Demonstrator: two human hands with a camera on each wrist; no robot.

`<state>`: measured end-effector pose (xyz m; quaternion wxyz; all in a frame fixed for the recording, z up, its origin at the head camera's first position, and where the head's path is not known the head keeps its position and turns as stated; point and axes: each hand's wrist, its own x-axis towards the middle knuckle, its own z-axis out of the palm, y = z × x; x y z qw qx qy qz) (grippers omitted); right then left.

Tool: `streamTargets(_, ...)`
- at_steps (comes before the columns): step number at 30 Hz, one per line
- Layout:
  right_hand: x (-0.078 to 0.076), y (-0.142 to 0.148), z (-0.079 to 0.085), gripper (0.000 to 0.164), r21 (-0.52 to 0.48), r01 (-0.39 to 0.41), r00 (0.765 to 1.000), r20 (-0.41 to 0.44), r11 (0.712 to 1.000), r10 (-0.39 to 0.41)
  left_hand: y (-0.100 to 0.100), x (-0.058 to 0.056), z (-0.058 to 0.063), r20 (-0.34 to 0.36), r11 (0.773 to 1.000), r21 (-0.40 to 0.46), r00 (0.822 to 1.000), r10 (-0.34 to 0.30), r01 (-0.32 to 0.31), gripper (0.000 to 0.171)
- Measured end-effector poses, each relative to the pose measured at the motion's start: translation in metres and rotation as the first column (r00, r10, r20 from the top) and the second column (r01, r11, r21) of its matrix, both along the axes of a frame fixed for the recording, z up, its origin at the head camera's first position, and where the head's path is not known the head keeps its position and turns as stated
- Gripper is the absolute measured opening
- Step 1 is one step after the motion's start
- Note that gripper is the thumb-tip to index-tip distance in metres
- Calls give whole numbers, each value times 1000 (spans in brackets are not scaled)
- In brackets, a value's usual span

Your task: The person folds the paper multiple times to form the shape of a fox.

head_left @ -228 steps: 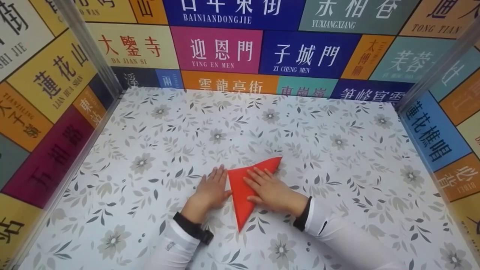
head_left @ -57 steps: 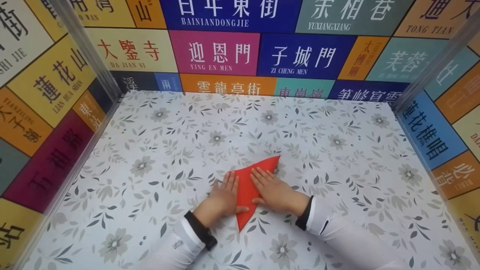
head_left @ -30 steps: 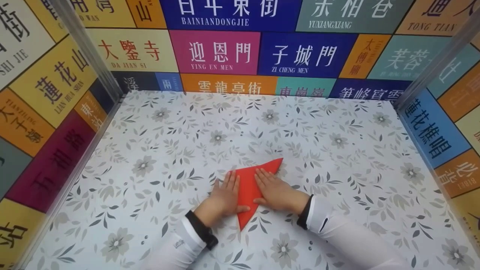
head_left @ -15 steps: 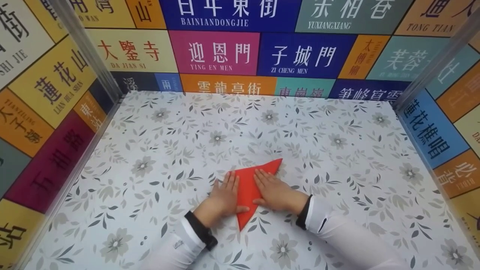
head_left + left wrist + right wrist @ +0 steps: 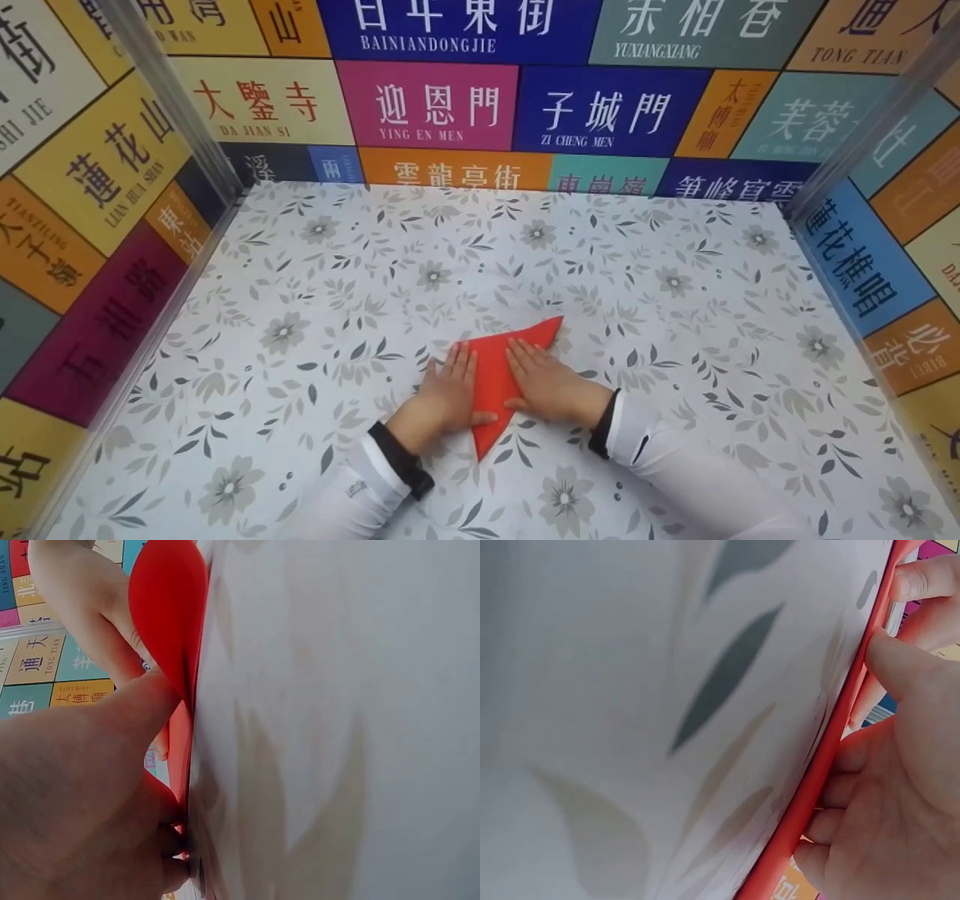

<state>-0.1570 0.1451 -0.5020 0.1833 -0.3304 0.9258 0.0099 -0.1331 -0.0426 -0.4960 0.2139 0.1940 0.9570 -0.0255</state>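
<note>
A folded sheet of red paper (image 5: pixel 493 382) lies on the table, with pointed corners at the upper right and at the bottom. My left hand (image 5: pixel 444 395) rests along its left edge, fingers straight and thumb across the lower part. On the right side, my right hand (image 5: pixel 553 382) presses the paper with extended fingers. In the left wrist view, a layer of the red paper (image 5: pixel 166 607) bulges up in a rounded fold beyond the left thumb. The right wrist view has the fingertips of the right hand (image 5: pixel 900 780) along the raised red edge (image 5: pixel 817 772).
A white cloth with grey flowers and leaves covers the table (image 5: pixel 435 232). Colourful panels with printed characters, such as the pink one (image 5: pixel 439 105), stand behind and at both sides. Clear strips (image 5: pixel 187 120) run along the corners.
Compared with the oldest frame, my left hand has moved right, from beside the paper onto its left edge. Over the last second both hands and the paper stay almost still.
</note>
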Motion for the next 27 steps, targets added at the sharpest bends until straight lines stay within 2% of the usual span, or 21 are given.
streamTargets(8,-3,-1,-1,83,38,-6,1000,8,999,5,1,-3,4,9,1000,-3,1000,4,-4,101)
streamTargets(18,-1,0,-3,83,29,13,1000,24,999,-14,6,-3,8,20,1000,5,1000,5,-5,99)
streamTargets(27,-2,-1,-4,81,24,7,1000,15,1000,-7,12,-8,5,6,992,101,997,-73,72,99)
